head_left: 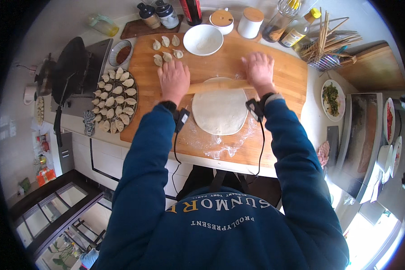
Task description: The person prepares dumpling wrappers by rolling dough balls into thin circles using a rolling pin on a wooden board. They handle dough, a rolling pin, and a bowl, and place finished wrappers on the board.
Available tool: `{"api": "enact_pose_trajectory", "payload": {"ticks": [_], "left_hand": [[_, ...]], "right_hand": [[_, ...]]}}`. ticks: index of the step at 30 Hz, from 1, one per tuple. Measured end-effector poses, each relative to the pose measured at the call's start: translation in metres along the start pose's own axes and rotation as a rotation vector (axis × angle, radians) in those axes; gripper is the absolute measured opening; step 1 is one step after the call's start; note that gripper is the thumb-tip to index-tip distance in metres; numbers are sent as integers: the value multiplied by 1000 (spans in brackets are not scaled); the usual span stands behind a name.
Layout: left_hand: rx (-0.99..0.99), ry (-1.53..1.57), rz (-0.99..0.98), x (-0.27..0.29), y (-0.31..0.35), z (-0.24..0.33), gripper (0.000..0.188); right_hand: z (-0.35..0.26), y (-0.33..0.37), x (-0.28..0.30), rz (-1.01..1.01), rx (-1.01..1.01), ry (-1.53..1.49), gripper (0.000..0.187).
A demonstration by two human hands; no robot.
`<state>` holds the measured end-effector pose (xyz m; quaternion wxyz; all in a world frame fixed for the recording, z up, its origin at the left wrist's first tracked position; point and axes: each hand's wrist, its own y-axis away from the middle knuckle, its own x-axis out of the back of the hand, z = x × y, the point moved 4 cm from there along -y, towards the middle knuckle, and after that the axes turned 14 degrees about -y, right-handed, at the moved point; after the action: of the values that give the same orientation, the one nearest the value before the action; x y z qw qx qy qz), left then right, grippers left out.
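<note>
A wooden rolling pin (225, 85) lies crosswise over a large flat round of dough (219, 112), towards its far part. My left hand (174, 80) is closed over the pin's left end, its fingers pointing away from me. At the right end, my right hand (259, 69) grips the pin in the same way, partly hiding it. Both hands rest above a wooden board (279, 135) dusted with flour near the dough's front edge. Several small folded dumplings (167, 57) sit on the board just beyond my left hand.
A round tray of dumplings (117, 101) stands at the left, beside a stove with a black wok (69, 67). A white bowl (203, 40), jars and bottles line the back. At the right are a plate of chopped greens (333, 100) and a chopstick basket (324, 58).
</note>
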<state>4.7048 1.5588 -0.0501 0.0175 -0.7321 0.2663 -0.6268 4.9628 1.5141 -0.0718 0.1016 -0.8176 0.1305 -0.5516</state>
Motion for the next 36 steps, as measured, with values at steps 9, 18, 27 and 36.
{"api": "enact_pose_trajectory", "payload": {"ticks": [9, 18, 27, 36], "left_hand": [[-69, 136, -94, 20, 59, 10, 31], [-30, 59, -283, -41, -32, 4, 32], [-40, 66, -253, -24, 15, 6, 43], [22, 72, -413, 44, 131, 17, 36]], "right_hand": [[-23, 76, -2, -9, -42, -29, 40], [7, -59, -33, -151, -137, -79, 34], [-25, -3, -48, -526, -247, -399, 29], [-13, 154, 24, -367, -259, -242, 33]]}}
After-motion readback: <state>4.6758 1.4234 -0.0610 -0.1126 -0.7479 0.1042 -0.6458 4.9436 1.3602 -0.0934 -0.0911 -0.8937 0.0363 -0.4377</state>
